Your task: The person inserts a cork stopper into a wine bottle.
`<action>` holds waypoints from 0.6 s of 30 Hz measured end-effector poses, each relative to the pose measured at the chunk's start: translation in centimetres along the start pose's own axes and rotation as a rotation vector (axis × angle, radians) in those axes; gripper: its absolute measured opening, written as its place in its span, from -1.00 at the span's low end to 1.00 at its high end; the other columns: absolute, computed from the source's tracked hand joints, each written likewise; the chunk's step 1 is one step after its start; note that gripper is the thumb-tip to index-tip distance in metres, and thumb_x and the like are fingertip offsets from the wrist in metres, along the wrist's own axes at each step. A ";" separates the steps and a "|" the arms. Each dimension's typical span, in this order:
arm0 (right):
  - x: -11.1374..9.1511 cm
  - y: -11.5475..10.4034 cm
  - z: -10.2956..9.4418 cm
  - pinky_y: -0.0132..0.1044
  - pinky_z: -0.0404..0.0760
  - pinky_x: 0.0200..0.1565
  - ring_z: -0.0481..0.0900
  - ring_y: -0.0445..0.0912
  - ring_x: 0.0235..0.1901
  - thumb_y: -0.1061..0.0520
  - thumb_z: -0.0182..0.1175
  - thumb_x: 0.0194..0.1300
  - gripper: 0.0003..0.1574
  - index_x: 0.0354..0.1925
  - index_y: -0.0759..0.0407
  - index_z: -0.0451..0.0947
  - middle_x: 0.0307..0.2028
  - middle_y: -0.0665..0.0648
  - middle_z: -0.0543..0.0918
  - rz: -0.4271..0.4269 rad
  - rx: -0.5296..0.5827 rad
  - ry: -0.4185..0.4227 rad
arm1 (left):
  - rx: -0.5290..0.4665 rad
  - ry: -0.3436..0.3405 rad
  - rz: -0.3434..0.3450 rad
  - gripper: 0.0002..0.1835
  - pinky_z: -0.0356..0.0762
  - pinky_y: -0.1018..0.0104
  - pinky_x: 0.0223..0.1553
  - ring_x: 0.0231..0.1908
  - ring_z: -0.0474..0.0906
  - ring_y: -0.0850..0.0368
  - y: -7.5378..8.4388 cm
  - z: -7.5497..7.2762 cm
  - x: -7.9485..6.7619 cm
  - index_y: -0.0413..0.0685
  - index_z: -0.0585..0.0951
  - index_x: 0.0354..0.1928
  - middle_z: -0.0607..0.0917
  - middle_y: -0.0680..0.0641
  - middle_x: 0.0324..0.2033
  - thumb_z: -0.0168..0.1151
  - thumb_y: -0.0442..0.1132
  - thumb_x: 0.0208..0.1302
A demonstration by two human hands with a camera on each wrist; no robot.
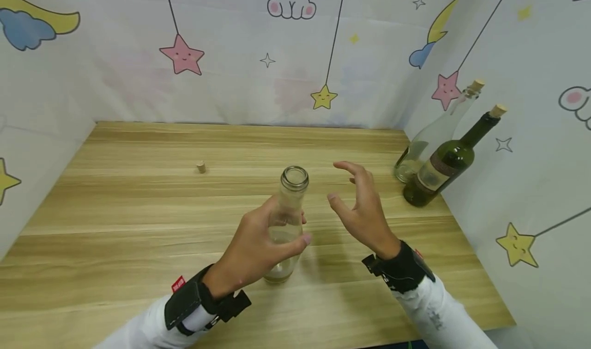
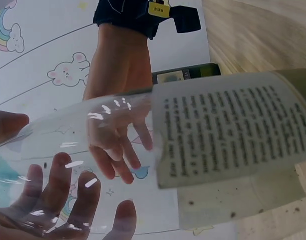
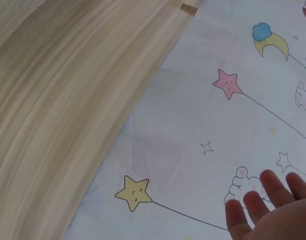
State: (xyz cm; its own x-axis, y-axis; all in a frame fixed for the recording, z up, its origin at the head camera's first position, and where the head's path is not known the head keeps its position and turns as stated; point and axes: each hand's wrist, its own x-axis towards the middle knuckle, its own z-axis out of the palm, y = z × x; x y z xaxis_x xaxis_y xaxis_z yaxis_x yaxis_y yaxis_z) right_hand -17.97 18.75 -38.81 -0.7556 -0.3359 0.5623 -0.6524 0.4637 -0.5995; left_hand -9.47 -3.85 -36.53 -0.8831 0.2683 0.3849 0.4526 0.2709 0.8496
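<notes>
My left hand (image 1: 249, 249) grips an uncorked clear glass bottle (image 1: 290, 202) round its body and shoulder. The bottle tilts a little, its round mouth facing up toward me. Close up in the left wrist view, the bottle (image 2: 232, 130) shows a pale label covered in printed lines, and fingers (image 2: 58, 182) appear through the glass. To the right of the bottle, my right hand (image 1: 365, 213) hovers with nothing in it, fingers and thumb spread apart. A small cork (image 1: 200, 167) lies on the table, beyond the bottle and to its left.
At the table's right edge stand a corked clear bottle (image 1: 429, 133) and a corked dark green bottle (image 1: 443, 167), side by side. The wooden table (image 1: 115, 226) is bounded at the back and sides by white cloth walls (image 1: 231, 97) printed with stars and moons.
</notes>
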 end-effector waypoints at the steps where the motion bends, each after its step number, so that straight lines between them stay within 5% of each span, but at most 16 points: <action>1: 0.0 0.0 0.1 0.16 0.31 0.26 0.27 0.13 0.30 0.36 0.25 0.25 -0.25 0.37 0.28 0.26 0.33 0.25 0.38 0.001 0.001 -0.004 | -0.010 -0.004 0.004 -0.53 0.69 0.08 0.05 -0.08 0.68 0.18 0.0 0.2 0.0 -0.04 0.53 0.06 0.71 0.03 -0.20 0.51 -0.28 0.13; 18: -0.1 -0.1 1.1 0.16 0.33 0.24 0.28 0.12 0.29 0.33 0.28 0.25 -0.25 0.36 0.27 0.27 0.32 0.25 0.39 -0.008 0.012 -0.036 | -0.020 -0.023 -0.026 -0.47 0.70 0.04 0.04 -0.08 0.68 0.18 -0.2 1.3 -0.3 -0.02 0.52 0.10 0.74 0.01 -0.19 0.53 -0.29 0.09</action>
State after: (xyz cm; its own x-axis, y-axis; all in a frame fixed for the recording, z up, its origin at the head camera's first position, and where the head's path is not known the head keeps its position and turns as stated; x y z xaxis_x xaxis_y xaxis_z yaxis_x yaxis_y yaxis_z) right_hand -17.93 17.82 -39.43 -0.7518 -0.3694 0.5462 -0.6590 0.4511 -0.6019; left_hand -9.14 -2.83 -37.32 -0.8916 0.2821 0.3542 0.4264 0.2598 0.8664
